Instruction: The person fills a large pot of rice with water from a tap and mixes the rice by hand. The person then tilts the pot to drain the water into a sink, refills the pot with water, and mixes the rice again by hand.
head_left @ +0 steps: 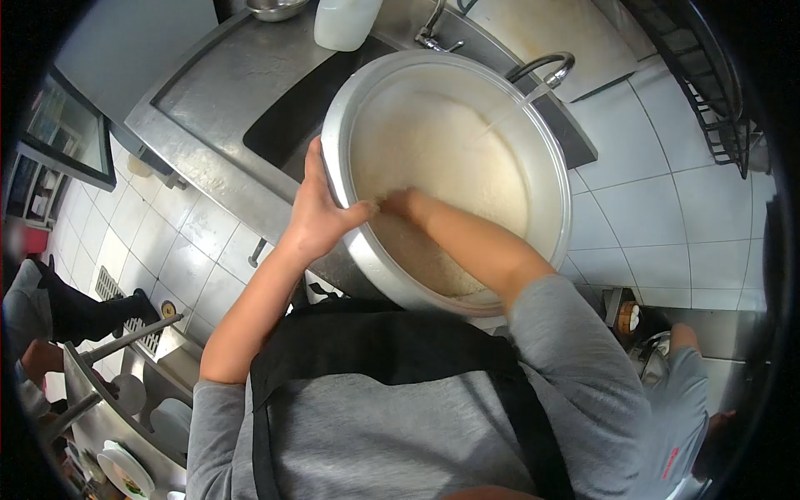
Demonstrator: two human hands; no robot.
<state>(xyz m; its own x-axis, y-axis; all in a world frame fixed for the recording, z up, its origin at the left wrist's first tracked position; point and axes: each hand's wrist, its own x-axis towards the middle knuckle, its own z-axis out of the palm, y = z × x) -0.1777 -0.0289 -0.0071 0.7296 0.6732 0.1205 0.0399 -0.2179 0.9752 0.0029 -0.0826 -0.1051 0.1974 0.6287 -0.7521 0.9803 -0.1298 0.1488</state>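
A large silver metal pot [335,125] is tilted toward me at the sink. Inside it is cloudy, pale water [450,142], with what looks like rice [450,279] showing along the near side. My left hand [323,208] grips the pot's left rim, thumb over the edge and fingers along the outer wall. Down in the pot, close to that thumb, is my right hand [400,204]; its fingers are under the cloudy water and hidden. Water runs from a curved faucet [560,71] into the pot's far right side.
The steel counter [208,108] extends left, with a white plastic container [346,23] and a metal bowl [277,7] at the back. Another tap [429,37] stands behind the pot. Other people's legs [75,304] show at left and right. Plates [125,471] lie on a lower-left steel unit.
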